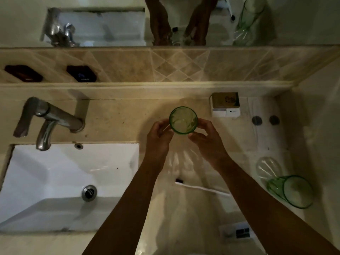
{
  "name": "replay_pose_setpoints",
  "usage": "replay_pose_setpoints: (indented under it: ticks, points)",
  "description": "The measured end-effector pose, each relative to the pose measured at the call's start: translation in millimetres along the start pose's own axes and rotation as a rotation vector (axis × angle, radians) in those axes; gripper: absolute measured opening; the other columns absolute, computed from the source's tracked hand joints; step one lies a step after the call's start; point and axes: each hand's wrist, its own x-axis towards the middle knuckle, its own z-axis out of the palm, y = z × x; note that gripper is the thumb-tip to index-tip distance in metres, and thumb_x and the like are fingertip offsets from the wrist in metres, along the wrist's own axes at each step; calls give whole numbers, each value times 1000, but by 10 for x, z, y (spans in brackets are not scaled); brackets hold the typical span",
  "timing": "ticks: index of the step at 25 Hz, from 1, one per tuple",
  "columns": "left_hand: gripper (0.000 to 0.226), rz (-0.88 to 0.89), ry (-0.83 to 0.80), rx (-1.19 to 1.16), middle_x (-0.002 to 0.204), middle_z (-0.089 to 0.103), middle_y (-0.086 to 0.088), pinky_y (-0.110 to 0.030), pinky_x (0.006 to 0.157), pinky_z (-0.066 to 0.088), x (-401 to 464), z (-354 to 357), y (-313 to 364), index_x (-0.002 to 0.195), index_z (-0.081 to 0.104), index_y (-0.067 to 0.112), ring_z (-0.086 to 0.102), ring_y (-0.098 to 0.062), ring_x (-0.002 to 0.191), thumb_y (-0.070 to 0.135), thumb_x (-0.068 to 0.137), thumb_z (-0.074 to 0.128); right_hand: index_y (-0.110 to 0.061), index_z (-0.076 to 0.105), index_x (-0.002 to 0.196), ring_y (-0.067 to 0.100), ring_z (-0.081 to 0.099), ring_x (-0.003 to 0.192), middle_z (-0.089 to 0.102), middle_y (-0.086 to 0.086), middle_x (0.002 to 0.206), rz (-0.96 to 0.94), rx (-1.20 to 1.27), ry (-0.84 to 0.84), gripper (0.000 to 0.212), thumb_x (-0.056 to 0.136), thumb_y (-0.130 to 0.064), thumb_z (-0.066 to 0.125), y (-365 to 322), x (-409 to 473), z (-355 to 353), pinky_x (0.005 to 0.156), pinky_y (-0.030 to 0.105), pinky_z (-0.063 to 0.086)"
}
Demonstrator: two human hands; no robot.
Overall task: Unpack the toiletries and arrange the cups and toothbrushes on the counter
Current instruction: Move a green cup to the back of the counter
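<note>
Both hands, left hand [159,134] and right hand [206,137], hold the green cup [183,120] upright at twelve o'clock, each grip curled round it, likely steadying it onto the table [117,118].

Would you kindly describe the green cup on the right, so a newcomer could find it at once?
Start at the white sink and cross the beige counter to its far right edge. There the second green cup lies tipped on its side beside clear wrapping, unlike the upright green cup between both hands.

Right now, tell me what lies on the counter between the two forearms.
In the head view, a white toothbrush with a dark head lies across the counter between the forearms, nearer the person than the green cup both hands hold.
</note>
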Motion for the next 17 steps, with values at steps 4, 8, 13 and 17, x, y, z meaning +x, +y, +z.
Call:
replay_pose_setpoints:
  ticks: [4, 8, 13, 17]
  points:
    - [37, -16, -30, -39, 118, 71, 10, -44, 97, 54, 218, 97, 12, 109, 67, 37, 64, -17, 117, 16, 80, 64, -19, 54, 125, -10, 67, 85, 62, -15, 117, -8, 11, 6, 45, 86, -2, 68, -22, 228, -28, 67, 8, 49]
    - [39, -10, -21, -88, 114, 71, 10, -39, 92, 57, 382, 150, 76, 110, 66, 33, 67, -12, 109, 24, 72, 68, -25, 55, 126, -8, 67, 83, 62, -7, 123, 16, 14, -6, 44, 88, -6, 66, -90, 426, 26, 59, 11, 49]
    - [34, -3, 15, -120, 115, 70, 6, -33, 90, 57, 536, 145, 170, 112, 65, 25, 68, -10, 107, 7, 82, 62, -30, 55, 124, -14, 64, 84, 61, -13, 121, -1, -11, -11, 43, 88, -11, 67, -154, 588, 148, 58, 5, 46]
    - [36, -18, 40, -115, 119, 67, 2, -32, 90, 57, 629, 105, 202, 114, 64, 22, 67, -8, 106, -4, 90, 57, -23, 54, 126, -14, 63, 77, 60, -11, 119, -12, -26, -27, 43, 88, -6, 67, -149, 693, 239, 61, 5, 48]
